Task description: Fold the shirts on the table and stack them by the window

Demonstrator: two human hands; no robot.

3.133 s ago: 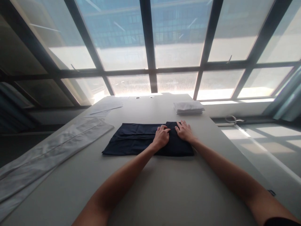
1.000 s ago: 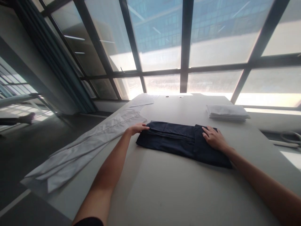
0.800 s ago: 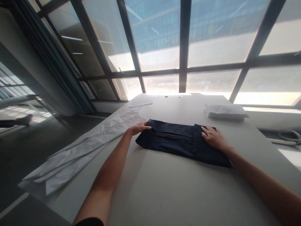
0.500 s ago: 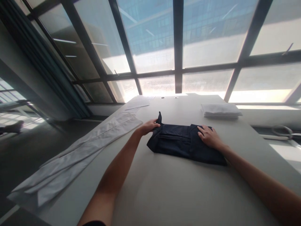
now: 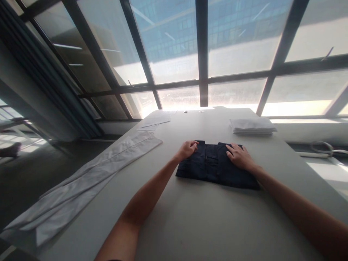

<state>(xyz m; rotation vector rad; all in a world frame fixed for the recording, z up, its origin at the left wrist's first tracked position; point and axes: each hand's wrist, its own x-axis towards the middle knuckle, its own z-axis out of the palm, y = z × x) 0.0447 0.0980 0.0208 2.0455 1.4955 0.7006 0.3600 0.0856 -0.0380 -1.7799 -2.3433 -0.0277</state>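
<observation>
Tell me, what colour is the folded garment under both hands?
Dark navy, plain with no pattern, seen in the head view: the folded garment.

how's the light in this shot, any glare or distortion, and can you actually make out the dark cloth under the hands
Head view: strong backlight from the windows, with the lower panes blown out to white glare. Window frames splay outward, a wide-angle warp. The dark cloth reads nearly black, folds only faintly visible. The left hand and right hand are sharp; the table is evenly lit.
</observation>
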